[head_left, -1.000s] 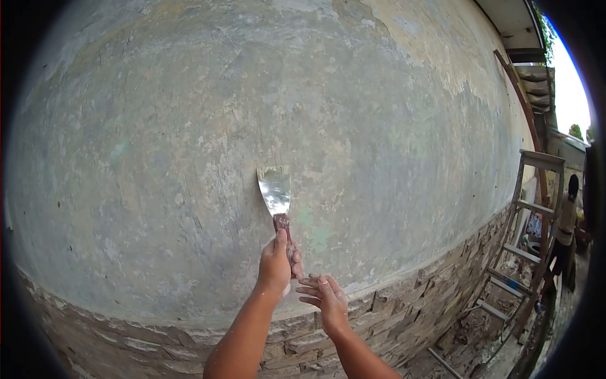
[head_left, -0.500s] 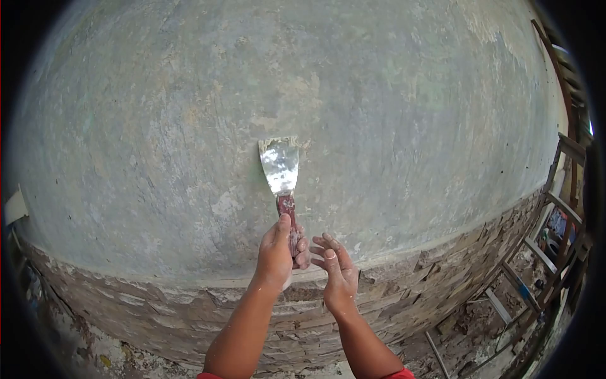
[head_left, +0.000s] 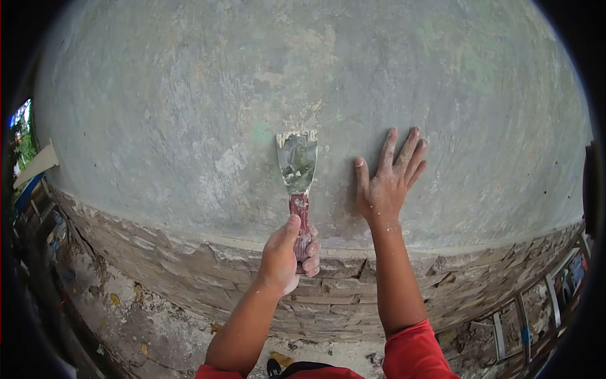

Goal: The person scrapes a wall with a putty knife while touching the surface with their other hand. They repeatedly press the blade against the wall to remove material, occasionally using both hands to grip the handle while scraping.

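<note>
My left hand is wrapped round the worn red handle of a putty knife. Its wide metal blade points up against the wall, with pale residue along the top edge. To the right, my right hand lies on the wall with its fingers spread and holds nothing. Whitish dust covers the fingers of both hands. The grey-green wall is patchy and scuffed, with paler spots round the blade.
Rough stone cladding runs along the wall's lower part. A ladder-like frame stands at the lower right. At the left edge a pale board sticks out. Dirty ground with leaves shows below.
My right hand has moved up and right, from beside the left hand onto the wall, and its fingers have spread. The view has shifted, and the blade now looks darker.
</note>
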